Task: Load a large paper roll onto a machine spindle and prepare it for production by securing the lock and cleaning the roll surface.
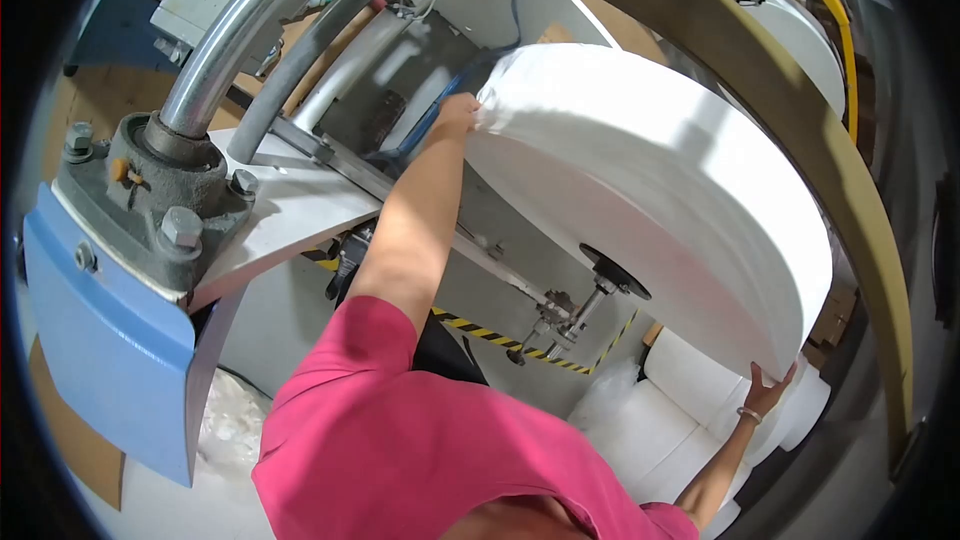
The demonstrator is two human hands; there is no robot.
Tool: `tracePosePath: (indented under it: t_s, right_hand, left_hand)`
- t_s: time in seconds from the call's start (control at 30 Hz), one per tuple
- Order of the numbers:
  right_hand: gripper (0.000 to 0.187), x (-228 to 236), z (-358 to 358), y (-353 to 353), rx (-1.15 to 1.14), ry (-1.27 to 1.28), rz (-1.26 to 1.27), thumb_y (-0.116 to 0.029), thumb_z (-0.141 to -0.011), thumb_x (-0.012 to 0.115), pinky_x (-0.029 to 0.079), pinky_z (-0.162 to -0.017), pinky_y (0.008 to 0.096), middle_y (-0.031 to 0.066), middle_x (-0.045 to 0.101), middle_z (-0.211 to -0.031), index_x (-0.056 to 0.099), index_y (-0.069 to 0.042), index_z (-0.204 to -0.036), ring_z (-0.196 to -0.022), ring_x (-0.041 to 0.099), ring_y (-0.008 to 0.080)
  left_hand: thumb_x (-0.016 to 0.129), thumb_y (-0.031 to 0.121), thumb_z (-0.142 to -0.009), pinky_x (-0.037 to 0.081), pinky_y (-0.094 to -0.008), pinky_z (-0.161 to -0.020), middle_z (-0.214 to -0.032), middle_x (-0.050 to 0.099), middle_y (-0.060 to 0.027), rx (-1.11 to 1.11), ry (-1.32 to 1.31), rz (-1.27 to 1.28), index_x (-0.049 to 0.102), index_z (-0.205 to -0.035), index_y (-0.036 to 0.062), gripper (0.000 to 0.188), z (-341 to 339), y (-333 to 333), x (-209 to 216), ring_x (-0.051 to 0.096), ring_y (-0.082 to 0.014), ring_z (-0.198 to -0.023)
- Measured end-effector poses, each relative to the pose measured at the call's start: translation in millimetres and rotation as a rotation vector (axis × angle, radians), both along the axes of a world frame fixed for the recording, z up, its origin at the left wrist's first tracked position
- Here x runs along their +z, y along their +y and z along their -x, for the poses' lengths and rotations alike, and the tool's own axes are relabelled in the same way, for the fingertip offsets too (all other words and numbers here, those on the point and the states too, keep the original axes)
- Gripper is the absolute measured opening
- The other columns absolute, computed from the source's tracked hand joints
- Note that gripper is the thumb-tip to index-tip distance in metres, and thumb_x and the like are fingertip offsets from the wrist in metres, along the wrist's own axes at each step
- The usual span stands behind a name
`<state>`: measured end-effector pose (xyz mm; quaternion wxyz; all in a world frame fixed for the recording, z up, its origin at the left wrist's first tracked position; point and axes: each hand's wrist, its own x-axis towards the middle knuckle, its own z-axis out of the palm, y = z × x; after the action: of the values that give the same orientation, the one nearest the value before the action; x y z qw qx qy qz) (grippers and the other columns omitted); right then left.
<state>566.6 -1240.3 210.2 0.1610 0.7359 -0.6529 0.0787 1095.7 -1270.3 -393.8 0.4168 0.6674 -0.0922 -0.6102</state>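
A very large white roll of soft sheet material point(650, 190) sits on a machine shaft with a dark hub point(615, 270). My left hand point(457, 117) reaches up and grips the roll's upper left edge, fingers curled onto the white layers. My right hand point(768, 387), with a thin bracelet at the wrist, presses against the roll's lower right rim, fingers spread on its side. My pink sleeve point(400, 430) fills the lower middle of the view.
A blue machine housing point(110, 360) with a grey bolted bearing block point(150, 190) stands at left, with steel tubes point(240, 30) rising from it. An olive curved beam point(800, 120) arcs over the roll. Smaller white rolls point(670, 420) lie below right. Yellow-black hazard tape point(500, 337) marks the frame.
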Motion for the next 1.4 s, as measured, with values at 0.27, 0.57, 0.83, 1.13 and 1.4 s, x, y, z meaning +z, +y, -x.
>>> tracePosePath:
  t_s: [0.27,0.57,0.83,1.13,1.4]
  right_hand:
    - [0.087,8.0,36.5,3.8,-0.019,0.035,0.025,-0.014,-0.062,0.077,0.03,-0.099,0.0364,0.0159,0.039,-0.129,0.027,-0.01,-0.133,-0.12,0.037,0.0284]
    - [0.084,3.1,40.0,-0.5,0.015,-0.038,0.016,-0.01,-0.061,0.077,0.031,-0.097,0.0358,0.0148,0.043,-0.126,0.03,-0.012,-0.131,-0.117,0.04,0.0282]
    - [0.083,6.5,48.7,4.8,-0.029,-0.011,0.011,-0.01,-0.062,0.076,0.033,-0.096,0.0365,0.0147,0.042,-0.126,0.03,-0.014,-0.131,-0.117,0.04,0.0284]
    - [0.079,-8.8,76.7,-10.3,0.099,-0.034,-0.029,-0.013,-0.063,0.076,0.035,-0.093,0.0389,0.0145,0.043,-0.125,0.031,-0.015,-0.128,-0.113,0.043,0.0292]
    - [0.079,-1.9,102.2,-12.8,0.002,0.002,-0.01,-0.025,-0.065,0.076,0.038,-0.09,0.038,0.0153,0.045,-0.122,0.029,-0.019,-0.128,-0.111,0.045,0.0302]
  left_hand:
    - [0.065,0.026,-0.072,0.044,-0.0465,-0.079,-0.117,0.05,-0.0105,-0.016,-0.244,-0.184,0.052,-0.111,0.01,0.044,-49.5,4.7,156.8,0.053,-0.0275,-0.102]
    - [0.063,0.024,-0.077,0.043,-0.0499,-0.082,-0.115,0.049,-0.0121,0.871,1.255,-0.038,0.041,-0.12,0.0088,0.05,-39.8,-1.9,145.9,0.053,-0.0282,-0.098]
    - [0.064,0.011,-0.073,0.047,-0.0314,-0.077,-0.093,0.062,-0.0066,1.052,0.545,0.852,0.059,-0.098,0.0042,0.027,-81.9,-21.4,200.8,0.058,-0.0212,-0.087]
    - [0.042,0.016,-0.085,0.041,-0.0427,-0.088,-0.114,0.052,-0.0063,1.207,0.673,0.553,0.05,-0.112,0.0078,0.029,-125.1,-8.9,152.4,0.051,-0.0227,-0.103]
    - [0.045,0.02,-0.085,0.047,-0.04,-0.08,-0.104,0.057,-0.0135,1.126,0.654,0.83,0.055,-0.098,-0.0025,0.028,-150.0,-5.3,223.8,0.054,-0.028,-0.096]
